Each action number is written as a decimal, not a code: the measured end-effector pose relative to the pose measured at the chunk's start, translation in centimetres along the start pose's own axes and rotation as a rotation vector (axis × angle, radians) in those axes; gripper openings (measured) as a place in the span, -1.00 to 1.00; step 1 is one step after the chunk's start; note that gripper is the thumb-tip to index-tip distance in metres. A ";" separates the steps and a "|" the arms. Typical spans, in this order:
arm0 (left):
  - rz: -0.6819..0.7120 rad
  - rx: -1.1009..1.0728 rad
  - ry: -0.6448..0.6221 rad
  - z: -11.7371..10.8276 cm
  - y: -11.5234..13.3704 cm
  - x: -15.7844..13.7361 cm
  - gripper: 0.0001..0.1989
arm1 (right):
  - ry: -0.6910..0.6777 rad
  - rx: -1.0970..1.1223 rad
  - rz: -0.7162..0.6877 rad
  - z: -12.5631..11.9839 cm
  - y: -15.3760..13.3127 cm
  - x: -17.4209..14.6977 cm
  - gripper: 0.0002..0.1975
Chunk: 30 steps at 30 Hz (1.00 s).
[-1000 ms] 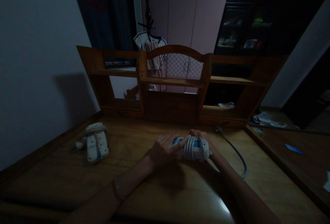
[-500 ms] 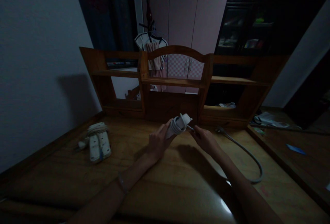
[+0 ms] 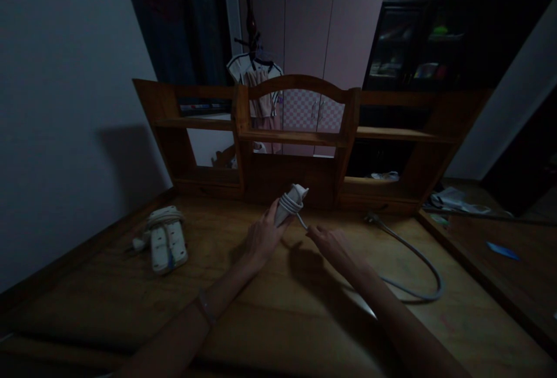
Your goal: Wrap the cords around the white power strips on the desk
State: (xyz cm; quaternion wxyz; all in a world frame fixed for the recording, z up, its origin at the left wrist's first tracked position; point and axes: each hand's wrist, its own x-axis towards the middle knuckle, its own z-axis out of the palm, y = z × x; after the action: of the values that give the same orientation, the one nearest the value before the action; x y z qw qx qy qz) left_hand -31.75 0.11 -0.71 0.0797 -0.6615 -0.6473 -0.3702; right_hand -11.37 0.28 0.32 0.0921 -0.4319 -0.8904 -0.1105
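Hands meet over the middle of the wooden desk (image 3: pixel 243 314), toward its back edge and just in front of the hutch (image 3: pixel 300 134). The left hand (image 3: pixel 261 237) is curled around the lower end of a white power strip (image 3: pixel 290 205), fingers closed on it, and holds it tilted up off the desk with its far end pointing at the hutch. The strip is a pale, oblong block with its own grey-white cord (image 3: pixel 409 262) wound round the body in several tight turns — the loops show as ridges across the upper half. One strand leaves the wrapping and runs down to the right hand (image 3: pixel 333 244).

That hand sits just beside the strip, palm down and low over the wood, with the fingertips pinched on the strand; the grip is too dim to read finely. From there the loose cord lies on the desk in a wide curve toward the right edge, then bends back to its plug (image 3: pixel 371 217) near the back edge.

Well apart, near the left edge, a second power strip (image 3: pixel 166 243) lies flat on the desk — white too, with its cord bundled around it. A thin bracelet (image 3: pixel 203 309) circles the left wrist.
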 end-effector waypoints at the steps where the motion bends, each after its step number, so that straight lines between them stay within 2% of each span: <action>1: -0.004 -0.001 0.002 0.0 0.0 0.0 -0.37 | 0.010 -0.009 0.002 -0.1 -0.3 0.0 -0.79; 6: 0.002 -0.010 -0.026 0.0 0.1 0.1 -0.38 | 0.097 -0.054 0.006 -0.6 -1.0 -0.1 -0.76; 14: 0.034 0.018 -0.052 -0.3 0.6 -0.4 -0.39 | 0.027 -0.085 -0.149 -0.1 -1.2 -0.4 -0.82; 18: 0.064 0.074 -0.065 -0.2 0.8 -0.5 -0.37 | 0.077 -0.119 -0.184 -0.4 -0.9 -0.6 -0.79; 22: 0.112 0.169 -0.087 0.4 0.5 -0.8 -0.36 | 0.156 -0.175 -0.160 -0.8 -0.6 -0.8 -0.79; 27: 0.219 0.319 -0.181 0.4 0.2 -1.6 -0.30 | 0.148 -0.217 -0.324 -0.6 -1.2 -0.9 -0.74; 30: 0.277 0.365 -0.187 -0.1 0.5 -1.8 -0.31 | 0.206 -0.225 -0.329 -1.0 -1.4 -1.0 -0.74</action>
State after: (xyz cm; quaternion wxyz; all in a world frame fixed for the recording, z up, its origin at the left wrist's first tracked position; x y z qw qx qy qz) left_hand -31.10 -1.45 -1.52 0.1876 -0.7499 -0.6113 -0.1697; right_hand -11.81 -1.61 0.82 0.1143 -0.2749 -0.9168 -0.2663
